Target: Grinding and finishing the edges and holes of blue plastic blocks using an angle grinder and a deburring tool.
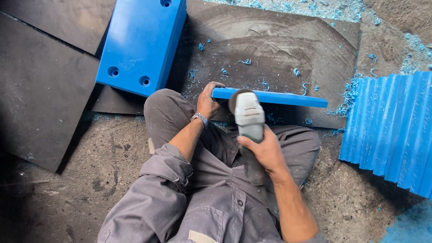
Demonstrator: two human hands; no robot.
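A thin blue plastic strip [288, 98] stands on edge across my knees. My left hand [207, 102] grips its left end; a metal watch sits on that wrist. My right hand [265, 150] holds a grey angle grinder [249, 118] by its body. The grinder's head meets the strip just right of my left hand. I sit on the floor in grey work clothes with my legs folded.
A thick blue plastic block [141, 42] with drilled holes lies at the upper left. Several blue strips [391, 128] are stacked on edge at the right. Dark rubber mats [288, 45] cover the concrete floor, littered with blue shavings [348, 96].
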